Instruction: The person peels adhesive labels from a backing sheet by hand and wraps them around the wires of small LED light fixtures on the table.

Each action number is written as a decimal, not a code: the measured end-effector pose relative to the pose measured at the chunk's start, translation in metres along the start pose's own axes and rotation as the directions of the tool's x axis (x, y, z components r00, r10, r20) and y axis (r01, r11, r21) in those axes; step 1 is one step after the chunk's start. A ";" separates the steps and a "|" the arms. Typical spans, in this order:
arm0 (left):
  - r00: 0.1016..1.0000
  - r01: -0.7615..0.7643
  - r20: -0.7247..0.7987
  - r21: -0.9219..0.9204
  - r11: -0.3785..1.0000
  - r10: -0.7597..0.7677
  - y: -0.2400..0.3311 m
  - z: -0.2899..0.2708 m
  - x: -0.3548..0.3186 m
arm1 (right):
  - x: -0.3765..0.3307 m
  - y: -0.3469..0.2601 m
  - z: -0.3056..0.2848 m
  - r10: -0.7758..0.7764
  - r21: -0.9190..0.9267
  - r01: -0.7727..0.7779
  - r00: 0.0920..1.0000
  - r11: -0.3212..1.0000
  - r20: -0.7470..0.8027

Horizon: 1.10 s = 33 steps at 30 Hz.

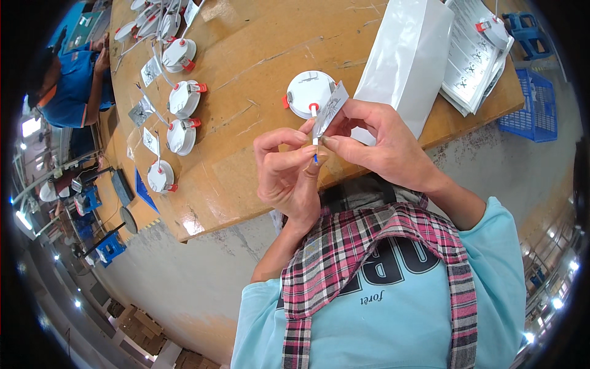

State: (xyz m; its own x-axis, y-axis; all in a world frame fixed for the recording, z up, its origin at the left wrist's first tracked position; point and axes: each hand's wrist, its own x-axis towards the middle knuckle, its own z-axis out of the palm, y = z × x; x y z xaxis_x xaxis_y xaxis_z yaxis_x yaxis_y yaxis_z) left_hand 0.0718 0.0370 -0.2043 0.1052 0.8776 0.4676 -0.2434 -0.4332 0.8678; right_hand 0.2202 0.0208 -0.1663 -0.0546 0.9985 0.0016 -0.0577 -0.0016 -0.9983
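In front of me a round white downlight (305,87) with red-tipped spring clips lies on the table. A short white cable (316,141) runs from its red grommet toward me and ends in a bit of blue wire. My left hand (284,169) pinches this cable close to its end. My right hand (384,140) is closed, with thumb and forefinger at a silvery printed label (332,112) that stands out from the cable. The fingers hide exactly where label and cable meet.
Several similar downlights (182,99) with labelled cables line the left of the brown table (246,74). A white plastic bag (402,61) and a paper stack (470,67) bearing another light are at right. A blue crate (531,111) stands beyond. A co-worker (74,86) sits at far left.
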 end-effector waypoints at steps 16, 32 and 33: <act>0.928 0.288 0.234 0.048 0.956 -0.291 0.015 -0.028 0.035 | 0.010 -0.007 -0.002 0.069 0.032 -0.071 0.995 0.997 0.068; 0.958 -0.026 0.260 0.505 0.863 -0.123 -0.025 -0.047 0.051 | -0.009 0.008 -0.006 0.015 -0.382 0.007 0.998 0.924 0.053; 0.958 -0.049 0.262 0.555 0.830 -0.118 -0.030 -0.052 0.053 | -0.012 0.011 -0.004 0.008 -0.392 0.017 0.998 0.920 0.062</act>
State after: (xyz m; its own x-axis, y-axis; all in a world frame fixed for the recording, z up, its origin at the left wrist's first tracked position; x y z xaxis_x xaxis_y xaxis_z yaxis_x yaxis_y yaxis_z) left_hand 0.0349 0.1072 -0.2145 0.3824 0.8381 0.3891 0.3276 -0.5168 0.7909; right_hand 0.2238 0.0094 -0.1779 -0.1168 0.9932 -0.0032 0.3369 0.0366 -0.9408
